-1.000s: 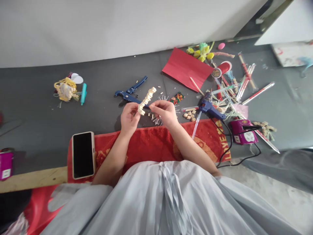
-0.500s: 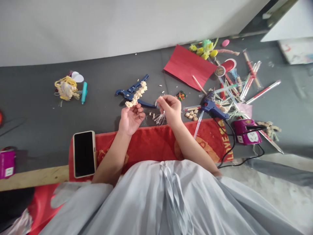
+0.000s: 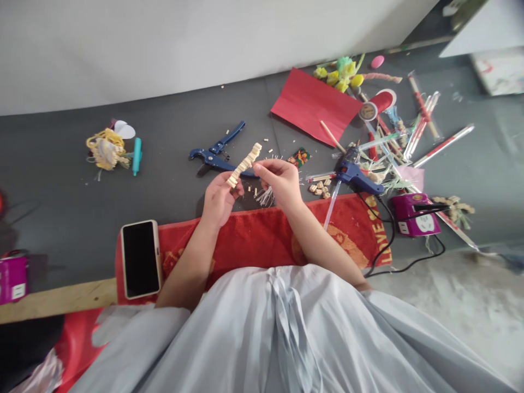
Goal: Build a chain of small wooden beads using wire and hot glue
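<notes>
Between the fingers and thumb of my left hand (image 3: 221, 199) is a knobbly cream strip (image 3: 244, 165), apparently built of short pale pieces. It slants up to the right above the table. My right hand (image 3: 280, 180) is closed in a pinch, with its fingertips at the strip's right side. Whatever is in that pinch is hidden. Behind the strip lies a blue hand cutter (image 3: 216, 158) with its handles spread. A bunch of thin white strands (image 3: 266, 197) and a few tiny cut pieces (image 3: 255, 192) lie below the hands.
A blue glue gun (image 3: 358, 176) with a cord lies right, beside small wooden pieces (image 3: 320, 189). Behind are a red sheet (image 3: 313, 106) and a red thread spool (image 3: 382, 102). A phone (image 3: 141, 259) rests on the red towel (image 3: 249, 243). Yellow yarn (image 3: 104, 147) lies left.
My right hand's pinch, which showed a thin pale piece, has moved up to the strip. My left hand has turned the strip and shifted it right.
</notes>
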`<state>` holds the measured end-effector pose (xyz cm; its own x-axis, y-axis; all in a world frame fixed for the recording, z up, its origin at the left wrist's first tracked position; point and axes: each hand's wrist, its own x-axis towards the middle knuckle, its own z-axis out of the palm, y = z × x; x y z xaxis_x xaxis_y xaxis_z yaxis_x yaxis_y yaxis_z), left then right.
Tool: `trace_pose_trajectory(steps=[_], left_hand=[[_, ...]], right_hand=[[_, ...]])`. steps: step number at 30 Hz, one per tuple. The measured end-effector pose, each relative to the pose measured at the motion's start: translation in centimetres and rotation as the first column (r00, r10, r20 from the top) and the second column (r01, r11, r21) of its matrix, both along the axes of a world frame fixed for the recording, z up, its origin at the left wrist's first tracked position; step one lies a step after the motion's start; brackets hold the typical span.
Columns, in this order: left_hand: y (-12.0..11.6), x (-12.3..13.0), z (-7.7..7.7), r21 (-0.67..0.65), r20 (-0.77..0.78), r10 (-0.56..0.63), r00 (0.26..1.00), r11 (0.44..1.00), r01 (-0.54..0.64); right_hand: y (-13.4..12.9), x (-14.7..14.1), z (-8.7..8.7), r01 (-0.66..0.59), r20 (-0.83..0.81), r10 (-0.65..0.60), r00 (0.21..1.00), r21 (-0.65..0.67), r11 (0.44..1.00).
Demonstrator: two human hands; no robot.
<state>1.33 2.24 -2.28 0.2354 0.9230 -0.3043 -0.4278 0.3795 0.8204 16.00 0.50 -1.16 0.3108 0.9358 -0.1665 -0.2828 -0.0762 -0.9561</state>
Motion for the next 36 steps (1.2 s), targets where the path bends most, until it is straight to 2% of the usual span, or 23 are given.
trace_pose_trajectory(steps=[11,20,24,29,34,36], left_hand=[[0.0,-0.1,-0.9,0.094,-0.087,-0.034,0.996,0.995,0.043],[0.1,-0.3,-0.6,-0.016,-0.035,-0.058,0.998,0.998,0.057],[0.3,-0.7,-0.3,-0.072,0.047,-0.061,0.997,0.995,0.064],[0.4,-0.8,-0.3,-0.102,0.077,-0.056,0.995,0.993,0.064],[0.2,-0.6,-0.6,-0.038,0.004,-0.073,0.997,0.997,0.073],[0.2,-0.5,-0.7,-0.020,-0.023,-0.072,0.997,0.997,0.072]], right_hand=[[0.0,0.5,-0.1,-0.025,-0.062,0.024,0.998,-0.019,0.999],[0.3,1.7,-1.2,0.028,-0.055,-0.027,0.998,0.021,0.999],[0.8,2.7,-1.6,0.120,-0.090,-0.118,0.989,0.016,0.993],[0.8,2.8,-1.6,0.140,0.029,-0.140,0.990,0.018,0.990],[0.0,1.8,-1.0,0.133,0.260,-0.173,0.950,0.165,0.977],[-0.2,1.5,-0.9,0.142,0.288,-0.197,0.937,0.201,0.969]])
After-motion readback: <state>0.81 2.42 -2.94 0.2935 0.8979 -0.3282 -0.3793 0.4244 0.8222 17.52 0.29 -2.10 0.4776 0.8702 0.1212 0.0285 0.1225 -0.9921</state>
